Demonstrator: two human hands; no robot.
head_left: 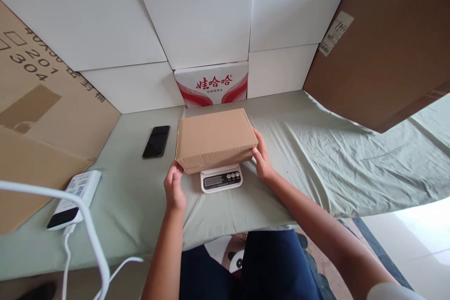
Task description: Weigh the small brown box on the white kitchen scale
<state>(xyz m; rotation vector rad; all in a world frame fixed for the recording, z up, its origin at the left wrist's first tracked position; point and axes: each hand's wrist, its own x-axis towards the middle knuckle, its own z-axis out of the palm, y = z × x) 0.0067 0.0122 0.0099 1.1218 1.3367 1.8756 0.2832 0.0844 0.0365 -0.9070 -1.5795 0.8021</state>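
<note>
A closed brown cardboard box (215, 138) rests on a small white digital scale (221, 180) whose display and buttons stick out at the front. My left hand (174, 190) touches the box's near left corner with its fingertips. My right hand (262, 157) holds the box's right end, fingers curled against its side. The scale stands on a pale green cloth (316, 159) covering the table.
A black phone (156, 141) lies left of the box. A white power bank (73, 199) with a white cable (91, 239) sits at the near left. White boards, a red-lettered carton (212, 83) and brown cardboard sheets (386, 42) stand behind and at both sides.
</note>
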